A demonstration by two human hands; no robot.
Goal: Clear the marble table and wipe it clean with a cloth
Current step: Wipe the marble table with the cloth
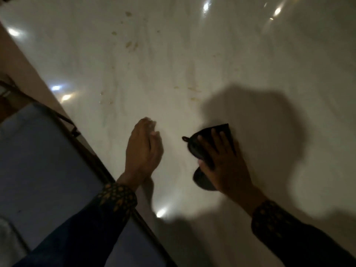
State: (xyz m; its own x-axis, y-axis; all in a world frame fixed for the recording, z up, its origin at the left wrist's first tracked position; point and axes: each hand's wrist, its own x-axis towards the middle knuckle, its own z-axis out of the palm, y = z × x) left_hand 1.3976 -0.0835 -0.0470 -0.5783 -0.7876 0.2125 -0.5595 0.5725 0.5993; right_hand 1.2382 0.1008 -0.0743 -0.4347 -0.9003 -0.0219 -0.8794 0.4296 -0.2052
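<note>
The white marble table (212, 54) fills most of the view and shines with light spots. Yellowish crumbs and smears (132, 44) lie scattered on its far and middle parts. My right hand (225, 162) presses flat on a dark cloth (202, 143) on the marble, fingers spread over it; part of the cloth shows below my thumb. My left hand (143, 149) rests on the marble to the left of the cloth, on its edge with fingers loosely together, holding nothing. Both wrists wear dark sleeves with a gold pattern.
The table's dark edge (92, 153) runs diagonally from upper left to lower middle. Beyond it on the left is a pale blue padded seat (38, 170) with a dark frame. Shadows of my head and arms fall on the marble at right.
</note>
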